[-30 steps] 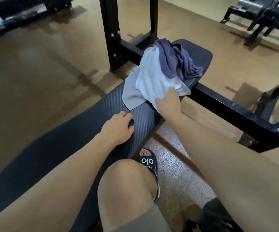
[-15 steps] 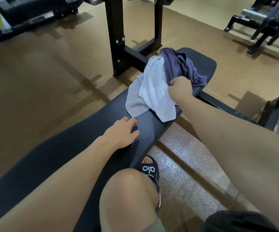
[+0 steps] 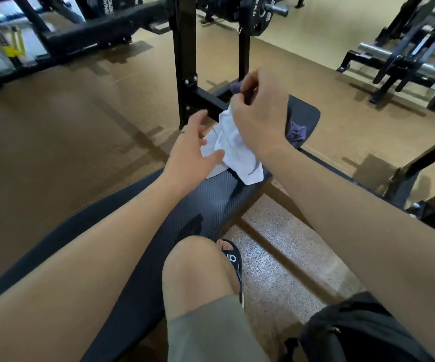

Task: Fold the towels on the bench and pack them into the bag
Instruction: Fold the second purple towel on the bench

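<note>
The bench (image 3: 211,202) runs from the near left toward the far right, a long dark pad with plenty of bare surface on the near side for laying a towel flat; its right edge drops straight to the floor (image 3: 54,142), so cloth spread wide may slide off there. The black upright frame (image 3: 185,61) stands just beyond the towels and limits reach on the far side. The bag (image 3: 354,330) sits on the floor at the near right, well apart from the towels, and nothing shows inside it. By my reading the task has barely started: no towel is folded or packed. The white towel (image 3: 234,147) hangs bunched from the right hand (image 3: 258,113), which pinches it together with a corner of the purple towel (image 3: 296,133); the rest of the purple one lies crumpled on the far pad. The left hand (image 3: 193,150) reaches in with fingers spread and relaxed, just beside the white cloth, holding nothing.
</note>
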Available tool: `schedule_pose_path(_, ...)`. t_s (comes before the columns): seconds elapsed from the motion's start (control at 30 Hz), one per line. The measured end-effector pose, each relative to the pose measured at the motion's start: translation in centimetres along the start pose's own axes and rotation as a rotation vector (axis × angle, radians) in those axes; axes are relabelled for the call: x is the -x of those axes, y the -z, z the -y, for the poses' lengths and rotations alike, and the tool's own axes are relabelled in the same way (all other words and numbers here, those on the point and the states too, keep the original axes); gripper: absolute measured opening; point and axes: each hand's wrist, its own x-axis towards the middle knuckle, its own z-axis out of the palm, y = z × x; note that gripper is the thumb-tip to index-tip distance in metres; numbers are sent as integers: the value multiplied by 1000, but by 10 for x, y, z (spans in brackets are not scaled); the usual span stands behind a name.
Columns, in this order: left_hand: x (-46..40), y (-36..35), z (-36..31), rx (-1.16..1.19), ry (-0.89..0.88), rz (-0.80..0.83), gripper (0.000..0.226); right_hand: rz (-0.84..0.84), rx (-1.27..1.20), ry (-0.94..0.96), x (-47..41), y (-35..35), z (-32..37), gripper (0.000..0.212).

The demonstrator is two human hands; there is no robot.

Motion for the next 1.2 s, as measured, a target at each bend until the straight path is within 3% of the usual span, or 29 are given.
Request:
schedule_pose_path(0.1, 11, 20, -18, 38, -121, -29, 85, 74, -134, 74, 21, 9, 51, 15)
schedule_pose_path(0.2, 31, 37, -36, 36, -169, -39, 57, 185, -293, -38, 37, 10, 87, 27)
schedule_pose_path(0.3, 53, 51, -45, 58, -121, -151, 24, 251, -451, -155, 47, 10, 115, 26)
schedule_pose_path(0.47, 87, 83, -48, 118, -82, -211, 6, 379, -447, -157, 65, 9, 147, 32)
schedule_pose_path(0.6, 104, 118, -40, 118, -49, -269, 19, 552, -467, -273, 70, -3, 147, 41)
schedule_pose_path(0.73, 119, 146, -33, 131, 86, -296, 36, 951, -430, -372, 97, -15, 135, 71)
schedule_pose_path(0.8, 128, 151, -31, 105, 122, -287, 36, 1053, -324, -305, 121, -25, 128, 52)
schedule_pose_path(0.9, 138, 157, -31, 70, 88, -298, 31, 1011, -119, -221, 157, -40, 120, 13)
schedule_pose_path(1.1, 150, 197, -14, -57, 84, -503, 26, 880, 114, -127, 164, -46, 96, 18)
schedule_pose_path(1.2, 156, 221, 17, -299, 253, -499, 24, 824, 157, -92, 152, -46, 94, 10)
